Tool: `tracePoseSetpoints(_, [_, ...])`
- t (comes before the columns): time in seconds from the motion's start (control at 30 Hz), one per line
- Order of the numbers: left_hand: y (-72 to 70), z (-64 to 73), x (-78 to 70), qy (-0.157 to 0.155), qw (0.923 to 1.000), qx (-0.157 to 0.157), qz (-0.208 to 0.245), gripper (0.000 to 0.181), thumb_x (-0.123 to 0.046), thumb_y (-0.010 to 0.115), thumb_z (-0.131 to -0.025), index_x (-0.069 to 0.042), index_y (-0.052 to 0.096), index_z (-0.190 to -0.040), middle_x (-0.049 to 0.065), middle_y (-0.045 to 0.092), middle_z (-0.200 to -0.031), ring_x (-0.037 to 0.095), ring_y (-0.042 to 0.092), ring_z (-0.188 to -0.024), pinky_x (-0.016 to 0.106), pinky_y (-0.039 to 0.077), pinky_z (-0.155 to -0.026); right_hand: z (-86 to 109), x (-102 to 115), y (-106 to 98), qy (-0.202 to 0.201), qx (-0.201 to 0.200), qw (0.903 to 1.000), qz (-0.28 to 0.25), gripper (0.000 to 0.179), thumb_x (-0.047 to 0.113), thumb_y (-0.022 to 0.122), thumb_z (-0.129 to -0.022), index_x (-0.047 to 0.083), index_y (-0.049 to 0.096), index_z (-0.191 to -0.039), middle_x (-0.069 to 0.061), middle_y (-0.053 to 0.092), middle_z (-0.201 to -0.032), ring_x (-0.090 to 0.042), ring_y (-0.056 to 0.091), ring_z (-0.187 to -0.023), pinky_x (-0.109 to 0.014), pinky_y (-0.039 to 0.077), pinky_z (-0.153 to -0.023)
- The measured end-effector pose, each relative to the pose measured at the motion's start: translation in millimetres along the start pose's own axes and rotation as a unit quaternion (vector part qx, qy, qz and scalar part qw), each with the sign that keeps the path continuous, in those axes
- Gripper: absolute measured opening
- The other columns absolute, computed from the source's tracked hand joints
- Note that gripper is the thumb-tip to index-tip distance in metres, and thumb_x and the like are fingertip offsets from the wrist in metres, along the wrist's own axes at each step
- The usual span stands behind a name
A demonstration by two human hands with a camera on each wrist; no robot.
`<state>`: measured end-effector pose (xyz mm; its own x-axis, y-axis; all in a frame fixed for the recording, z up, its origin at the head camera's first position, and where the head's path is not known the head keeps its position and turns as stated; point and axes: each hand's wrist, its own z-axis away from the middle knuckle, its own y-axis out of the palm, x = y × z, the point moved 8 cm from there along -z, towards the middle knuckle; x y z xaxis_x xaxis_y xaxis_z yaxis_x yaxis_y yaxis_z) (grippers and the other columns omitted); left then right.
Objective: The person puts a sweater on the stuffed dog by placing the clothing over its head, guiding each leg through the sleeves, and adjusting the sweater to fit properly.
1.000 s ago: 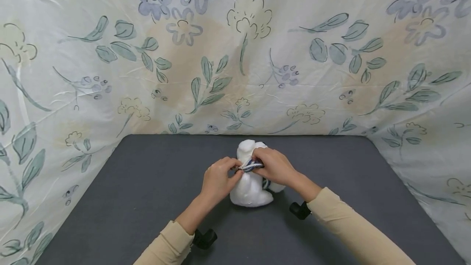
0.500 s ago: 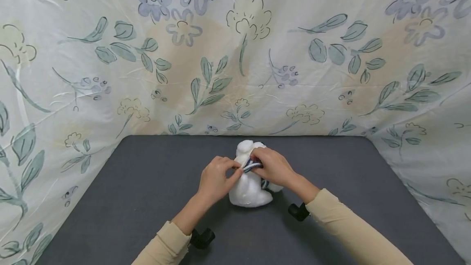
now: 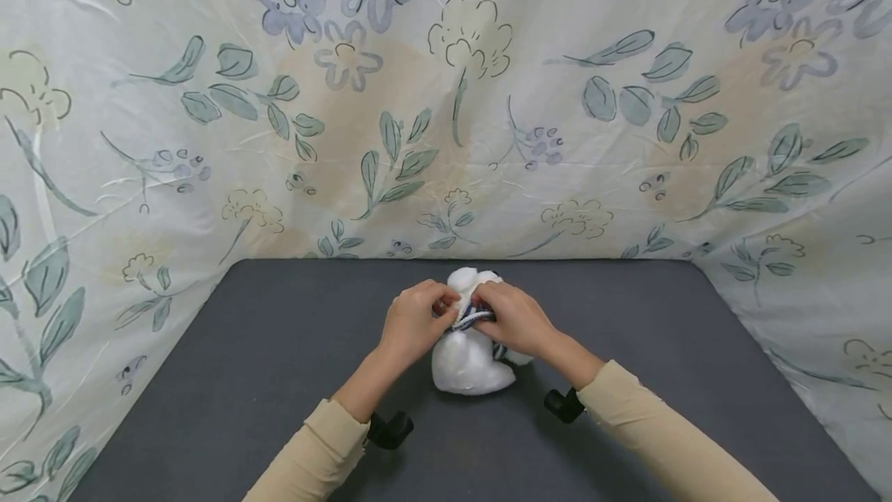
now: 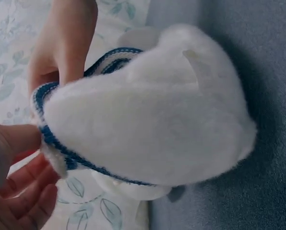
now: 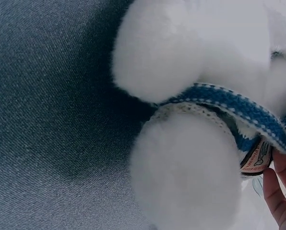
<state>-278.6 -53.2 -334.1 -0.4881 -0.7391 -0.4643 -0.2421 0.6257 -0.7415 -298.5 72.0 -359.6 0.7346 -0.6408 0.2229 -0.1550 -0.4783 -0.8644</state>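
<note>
A white plush toy [image 3: 465,366] sits on the dark table, its back towards the head camera. Round its neck runs a knitted blue-and-white striped scarf [image 4: 61,146]. My left hand [image 3: 416,324] is at the left of the neck, pinching the scarf between thumb and fingers. From the right, my right hand [image 3: 514,320] grips a doubled stretch of scarf [image 3: 477,318] behind the neck. In the right wrist view, a round printed label [image 5: 258,158] shows near the right fingers [image 5: 275,191]. The toy's front is mostly hidden.
The dark grey table [image 3: 300,347] extends on both sides of the toy. A floral cloth [image 3: 390,99] hangs behind and at the sides. Black wrist devices [image 3: 390,431] are worn under both beige sleeves [image 3: 655,424].
My left hand has risen slightly and its fingers have shifted on the scarf near the neck. The right hand stays nearly in place, and the toy has barely moved.
</note>
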Motion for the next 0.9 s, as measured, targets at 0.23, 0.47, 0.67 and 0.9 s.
tracePoseSetpoints(0.23, [13.8,-2.8,10.4,-0.059,0.9956,0.072,0.003,0.019,-0.02,0.072,-0.077,-0.018,0.068,-0.096,-0.006,0.061,-0.082,0.009,0.059,-0.068,0.02,0.042,-0.05,-0.3,0.5,2.1,0.007,0.006,0.9998,-0.017,0.023,0.019,0.075,-0.076,0.017,0.057,-0.09,0.006,0.057,-0.082,-0.004,0.051,-0.07,-0.02,0.043,-0.06])
tracePoseSetpoints(0.47, [22.8,-3.1,14.5,-0.074,0.9908,0.113,0.001,0.02,-0.023,0.07,-0.08,-0.02,0.068,-0.099,-0.006,0.064,-0.081,0.005,0.053,-0.063,0.021,0.041,-0.049,-0.4,0.2,3.2,0.018,0.019,0.9986,-0.045,0.022,0.015,0.074,-0.077,0.018,0.057,-0.09,0.007,0.057,-0.083,-0.004,0.05,-0.07,-0.02,0.043,-0.06])
tracePoseSetpoints(0.67, [17.7,-2.3,16.0,-0.059,0.996,0.067,-0.001,0.013,-0.02,0.07,-0.081,-0.019,0.069,-0.093,-0.005,0.067,-0.079,0.003,0.053,-0.06,0.019,0.039,-0.046,1.1,4.8,1.1,-0.003,0.009,0.9996,-0.027,0.021,0.015,0.072,-0.079,0.017,0.059,-0.095,0.005,0.057,-0.088,-0.005,0.052,-0.074,-0.022,0.045,-0.062])
tracePoseSetpoints(0.9, [10.7,-3.1,22.6,-0.063,0.9962,0.058,-0.014,0.01,-0.019,0.069,-0.082,-0.018,0.068,-0.092,-0.004,0.065,-0.076,0.004,0.051,-0.056,0.021,0.038,-0.044,1.7,14.9,-10.4,-0.051,-0.046,0.9976,0.001,0.021,0.011,0.072,-0.079,0.018,0.063,-0.097,0.006,0.056,-0.09,-0.008,0.049,-0.076,-0.024,0.042,-0.065])
